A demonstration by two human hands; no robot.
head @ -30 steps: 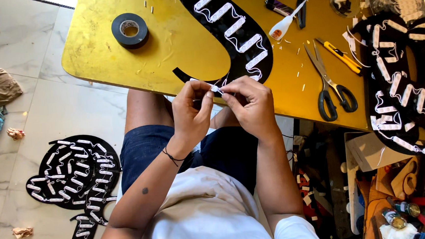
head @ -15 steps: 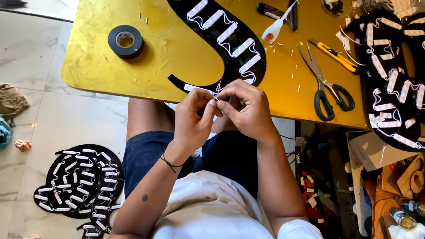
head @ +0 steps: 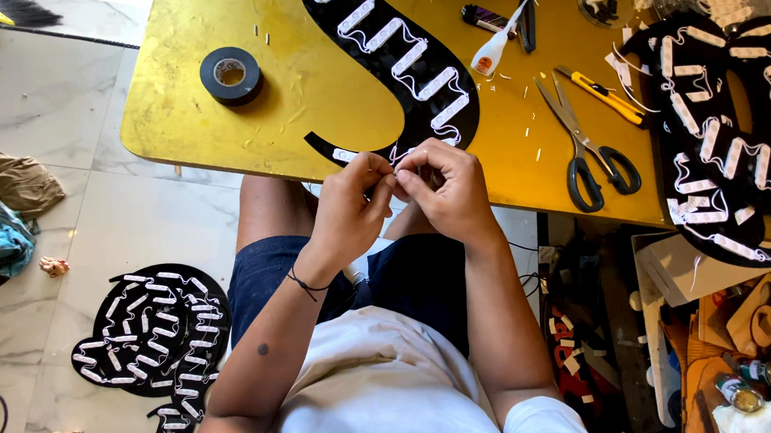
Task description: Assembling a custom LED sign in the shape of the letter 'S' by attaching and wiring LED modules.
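My left hand (head: 349, 211) and my right hand (head: 445, 191) meet fingertip to fingertip at the near edge of the yellow table (head: 221, 146). Between them they pinch a small white light module, mostly hidden by the fingers, on a thin white wire. The wire runs to a black curved panel (head: 394, 60) lying on the table, which carries several white modules wired in a chain. The panel's near tip lies just beyond my fingers.
A black tape roll (head: 231, 74) sits at the table's left. Scissors (head: 585, 146), a yellow utility knife (head: 605, 94) and a glue bottle (head: 493, 51) lie to the right. Another black module panel (head: 737, 132) is at far right, and a third (head: 147, 334) lies on the floor.
Both hands have stayed together at the table edge, fingers shifting slightly on the small module. The view has moved a little; nothing else moved.
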